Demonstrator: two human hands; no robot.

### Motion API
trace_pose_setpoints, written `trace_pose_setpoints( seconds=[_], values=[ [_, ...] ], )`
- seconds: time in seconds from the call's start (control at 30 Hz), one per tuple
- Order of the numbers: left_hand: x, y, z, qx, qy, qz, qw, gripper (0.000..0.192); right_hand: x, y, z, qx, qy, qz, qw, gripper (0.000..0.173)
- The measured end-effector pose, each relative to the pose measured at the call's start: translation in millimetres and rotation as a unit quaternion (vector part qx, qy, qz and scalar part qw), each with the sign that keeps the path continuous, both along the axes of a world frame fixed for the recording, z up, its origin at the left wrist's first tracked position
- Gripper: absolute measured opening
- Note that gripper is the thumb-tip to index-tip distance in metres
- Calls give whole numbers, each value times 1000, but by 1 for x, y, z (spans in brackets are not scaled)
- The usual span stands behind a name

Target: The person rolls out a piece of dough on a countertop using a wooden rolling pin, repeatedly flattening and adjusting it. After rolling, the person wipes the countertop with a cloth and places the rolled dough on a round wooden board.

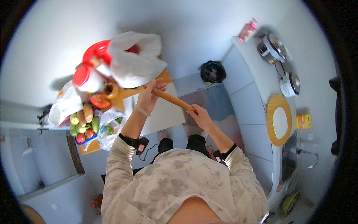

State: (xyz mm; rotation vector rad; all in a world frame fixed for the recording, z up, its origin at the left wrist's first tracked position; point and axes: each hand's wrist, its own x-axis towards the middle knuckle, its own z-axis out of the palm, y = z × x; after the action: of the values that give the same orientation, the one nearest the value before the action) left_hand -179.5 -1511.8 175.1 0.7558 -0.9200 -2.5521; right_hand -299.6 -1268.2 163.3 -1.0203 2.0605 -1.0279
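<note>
A wooden rolling pin [174, 99] is held slantwise in front of me, above a white board or sheet [167, 113] on the wooden table. My right hand [199, 116] is closed around its near right end. At the far left end, my left hand [151, 95] lies against the pin with its fingers apart; whether it grips the pin cannot be made out. A big white plastic bag [137, 60] stands just beyond my left hand, and a brown jar [111, 90] is to its left.
Left on the table are a red-lidded container [88, 78], a red basin [96, 51] and a tray of vegetables [84, 126]. A black bag [212, 72] is on the floor. The right counter bears a rice cooker [271, 49], a smaller pot [290, 84] and a round wooden board [271, 123].
</note>
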Motion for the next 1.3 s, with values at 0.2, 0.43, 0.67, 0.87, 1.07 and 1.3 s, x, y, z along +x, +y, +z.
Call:
trace_pose_setpoints(
  seconds=[0.2,0.43,0.67,0.87,1.07,1.3],
  values=[
    [-89,110,-23,-228,-170,-271,920,32,-124,166,-46,53,-42,-42,997,21],
    [-211,216,-77,-281,-117,-466,831,36,-215,302,-111,30,-88,-158,983,24],
    [-230,252,-137,-342,-148,-564,737,40,-249,362,-196,-4,-262,-194,945,55],
    [-241,273,-215,-148,-234,-463,842,38,-312,394,-255,231,127,-305,915,56],
    [-265,283,-259,-61,-224,-410,882,39,-414,375,-256,323,256,-313,856,50],
    [-286,271,-287,-57,-224,-382,895,41,-459,339,-275,357,229,-334,842,49]
  ],
)
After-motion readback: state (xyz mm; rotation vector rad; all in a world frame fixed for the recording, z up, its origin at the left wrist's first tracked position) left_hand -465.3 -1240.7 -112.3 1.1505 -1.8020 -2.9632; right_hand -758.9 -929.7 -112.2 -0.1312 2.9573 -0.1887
